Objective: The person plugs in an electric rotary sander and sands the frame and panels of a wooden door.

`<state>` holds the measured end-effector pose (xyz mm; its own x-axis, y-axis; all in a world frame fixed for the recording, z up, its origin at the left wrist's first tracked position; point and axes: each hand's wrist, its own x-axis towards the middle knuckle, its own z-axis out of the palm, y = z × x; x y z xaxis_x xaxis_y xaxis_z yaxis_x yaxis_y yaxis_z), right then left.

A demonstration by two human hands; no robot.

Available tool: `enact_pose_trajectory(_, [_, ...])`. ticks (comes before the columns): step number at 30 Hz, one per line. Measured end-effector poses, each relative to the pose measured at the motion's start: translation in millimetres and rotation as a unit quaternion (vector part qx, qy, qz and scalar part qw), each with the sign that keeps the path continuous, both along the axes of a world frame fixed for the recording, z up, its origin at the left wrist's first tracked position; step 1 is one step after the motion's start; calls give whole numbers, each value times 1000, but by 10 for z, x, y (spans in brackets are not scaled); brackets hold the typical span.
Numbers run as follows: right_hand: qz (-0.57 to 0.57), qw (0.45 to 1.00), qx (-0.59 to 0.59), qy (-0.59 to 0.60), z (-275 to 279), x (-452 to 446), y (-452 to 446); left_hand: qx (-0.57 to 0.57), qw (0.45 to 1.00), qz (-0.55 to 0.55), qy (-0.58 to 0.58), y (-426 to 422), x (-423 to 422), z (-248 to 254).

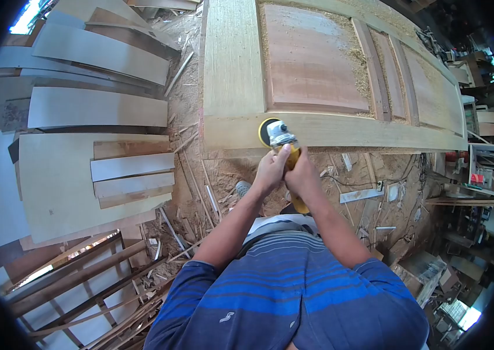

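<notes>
Both of my hands are wrapped round a yellow angle grinder (282, 139) with a silver head and a round, yellow-edged disc. My left hand (271, 170) grips it just behind the metal head. My right hand (303, 173) closes round the yellow body, whose rear end shows below the hands. The disc is tilted over the near rail of a panelled wooden door (232, 131); whether it touches the wood I cannot tell. Sawdust and shavings lie on the door's panels and along their edges.
Stacked boards (54, 186) lie to the left, with wooden frames (77, 291) below them. Offcuts, a white strip (361, 195) and a dark cable (396, 165) litter the dusty floor. Cluttered shelves (489, 169) stand at the right.
</notes>
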<state>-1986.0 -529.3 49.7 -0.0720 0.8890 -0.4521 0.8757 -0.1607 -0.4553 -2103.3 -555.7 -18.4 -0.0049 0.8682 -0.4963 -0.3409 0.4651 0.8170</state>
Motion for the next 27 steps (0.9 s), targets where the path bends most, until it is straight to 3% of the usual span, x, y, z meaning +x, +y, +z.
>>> enact_pose_trajectory(5, [-47,998,27,18,-71,183,-35,0,997,-53,56,104,179,-91])
enact_pose_trajectory(9, [23,999,9,20,-96,-53,-59,-9,999,-16,37,-84,-141,64])
enact_pose_trajectory(10, [48,998,-11,27,-62,-181,-66,23,999,43,15,-154,-209,51])
enact_pose_trajectory(13, [126,991,-44,27,143,-636,-104,-29,987,155,21,-436,-569,-288])
enact_pose_trajectory(17, [187,979,-40,62,61,-1108,-149,-45,977,208,-25,-639,-968,150])
enact_pose_trajectory(21, [184,980,-48,57,118,-1153,-66,-78,978,194,-5,-578,-1035,216])
enact_pose_trajectory(27, [171,982,-58,48,101,-1056,171,-37,984,173,-15,-275,-1009,-29])
